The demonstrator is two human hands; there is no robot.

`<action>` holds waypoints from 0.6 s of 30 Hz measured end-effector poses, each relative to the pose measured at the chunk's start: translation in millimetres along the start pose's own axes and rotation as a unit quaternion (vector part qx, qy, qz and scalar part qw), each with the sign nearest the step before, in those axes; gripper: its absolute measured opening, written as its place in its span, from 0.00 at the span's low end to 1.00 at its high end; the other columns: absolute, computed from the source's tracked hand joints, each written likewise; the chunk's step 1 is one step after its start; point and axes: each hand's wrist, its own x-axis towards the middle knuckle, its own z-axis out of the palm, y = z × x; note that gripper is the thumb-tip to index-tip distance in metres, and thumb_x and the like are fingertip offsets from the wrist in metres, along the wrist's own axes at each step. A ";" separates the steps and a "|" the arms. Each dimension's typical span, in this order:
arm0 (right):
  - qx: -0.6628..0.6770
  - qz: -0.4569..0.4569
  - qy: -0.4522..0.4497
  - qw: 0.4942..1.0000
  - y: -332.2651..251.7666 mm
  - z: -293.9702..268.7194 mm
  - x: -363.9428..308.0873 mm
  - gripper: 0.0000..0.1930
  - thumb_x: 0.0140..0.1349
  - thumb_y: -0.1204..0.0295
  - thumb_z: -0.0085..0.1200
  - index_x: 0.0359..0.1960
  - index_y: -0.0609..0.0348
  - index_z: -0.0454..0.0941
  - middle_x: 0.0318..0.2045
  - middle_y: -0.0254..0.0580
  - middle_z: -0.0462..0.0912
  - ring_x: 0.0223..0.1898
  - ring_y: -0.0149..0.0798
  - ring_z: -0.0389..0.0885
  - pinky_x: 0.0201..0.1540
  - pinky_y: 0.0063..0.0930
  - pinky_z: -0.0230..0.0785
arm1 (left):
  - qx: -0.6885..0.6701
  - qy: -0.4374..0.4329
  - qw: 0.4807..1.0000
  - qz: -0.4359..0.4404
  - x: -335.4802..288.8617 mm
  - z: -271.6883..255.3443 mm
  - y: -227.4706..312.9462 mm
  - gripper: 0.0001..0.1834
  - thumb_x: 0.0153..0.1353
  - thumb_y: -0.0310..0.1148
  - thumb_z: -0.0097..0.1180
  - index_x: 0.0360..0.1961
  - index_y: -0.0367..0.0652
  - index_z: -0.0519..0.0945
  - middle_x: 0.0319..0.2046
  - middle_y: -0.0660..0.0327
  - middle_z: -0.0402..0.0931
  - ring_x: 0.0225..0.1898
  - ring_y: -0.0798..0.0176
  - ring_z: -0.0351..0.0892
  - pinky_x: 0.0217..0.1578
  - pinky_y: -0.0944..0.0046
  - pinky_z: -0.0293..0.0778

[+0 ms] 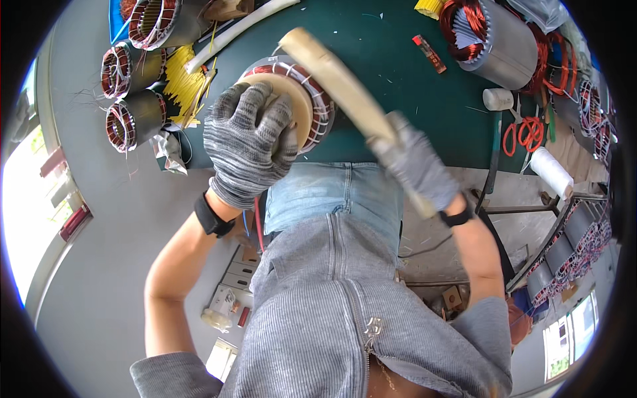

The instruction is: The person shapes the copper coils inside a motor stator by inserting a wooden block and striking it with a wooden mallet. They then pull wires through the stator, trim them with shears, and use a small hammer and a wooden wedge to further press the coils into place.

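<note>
The step in hand looks like striking work: the gloved right hand is closed round a pale club, blurred, while the gloved left hand — fingers bent, their grip beneath hidden — presses over a pale disc inside a laced red winding near the green bench's edge. The next move seems to call for a steady disc and aim clear of those fingers.
</note>
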 end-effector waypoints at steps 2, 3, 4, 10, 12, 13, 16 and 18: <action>0.151 0.024 0.108 0.982 12.2 -14.8 -5.7 0.20 0.62 0.56 0.47 0.43 0.62 0.67 0.19 0.34 0.73 0.15 0.27 0.72 0.16 0.20 0.67 | 0.031 0.030 0.997 -0.064 4.6 -0.1 13.0 0.13 0.46 0.35 0.56 0.34 0.45 0.78 0.37 0.52 0.72 0.39 0.45 0.73 0.39 0.48 0.70; 0.427 0.059 0.163 0.887 27.2 4.7 -8.3 0.13 0.60 0.61 0.51 0.39 0.57 0.69 0.22 0.41 0.74 0.25 0.26 0.76 0.23 0.17 0.68 | 0.045 0.031 0.995 -0.084 2.8 1.7 17.6 0.15 0.49 0.33 0.53 0.40 0.45 0.77 0.41 0.52 0.73 0.42 0.46 0.71 0.44 0.50 0.67; 0.427 0.053 0.170 0.887 37.1 30.3 -7.8 0.13 0.60 0.61 0.51 0.39 0.57 0.69 0.22 0.41 0.74 0.25 0.26 0.76 0.23 0.17 0.68 | 0.043 0.037 0.995 -0.077 9.1 5.8 19.2 0.15 0.49 0.33 0.53 0.40 0.45 0.77 0.41 0.52 0.73 0.42 0.46 0.71 0.44 0.50 0.67; 0.023 -0.064 0.112 0.991 16.3 -23.0 -12.7 0.19 0.62 0.57 0.48 0.43 0.61 0.69 0.24 0.42 0.76 0.20 0.35 0.75 0.25 0.36 0.74 | -0.095 -0.145 0.949 0.263 21.6 -13.9 -36.8 0.20 0.44 0.41 0.56 0.39 0.44 0.76 0.42 0.52 0.71 0.42 0.47 0.72 0.41 0.45 0.69; 0.511 -0.002 0.200 0.836 16.3 -10.7 -21.9 0.15 0.66 0.61 0.43 0.44 0.60 0.68 0.27 0.40 0.78 0.24 0.40 0.79 0.29 0.43 0.76 | -0.071 -0.162 0.953 0.245 20.9 -19.2 -30.0 0.20 0.44 0.42 0.55 0.38 0.44 0.77 0.42 0.53 0.72 0.42 0.48 0.72 0.40 0.46 0.70; 0.090 -0.164 0.258 0.948 45.2 29.3 -16.7 0.15 0.63 0.61 0.45 0.42 0.60 0.69 0.30 0.45 0.79 0.24 0.44 0.79 0.28 0.40 0.75 | -0.049 -0.175 0.955 0.234 26.7 -17.3 -27.6 0.20 0.44 0.43 0.55 0.37 0.44 0.77 0.42 0.54 0.72 0.42 0.48 0.73 0.40 0.46 0.70; -0.312 -0.155 0.305 0.886 33.3 49.0 -14.1 0.17 0.60 0.59 0.49 0.41 0.60 0.69 0.33 0.49 0.81 0.22 0.52 0.79 0.26 0.40 0.74 | -0.055 -0.142 0.960 0.234 14.7 -16.9 -31.8 0.20 0.44 0.44 0.55 0.37 0.44 0.78 0.41 0.53 0.72 0.40 0.47 0.74 0.38 0.47 0.71; -0.220 -0.131 0.065 0.964 9.9 -20.0 -3.6 0.15 0.61 0.62 0.49 0.41 0.60 0.69 0.29 0.47 0.81 0.23 0.49 0.80 0.27 0.38 0.75 | -0.039 -0.142 0.966 0.212 11.2 -17.4 -32.4 0.20 0.44 0.44 0.54 0.36 0.44 0.78 0.40 0.53 0.72 0.39 0.47 0.74 0.37 0.47 0.71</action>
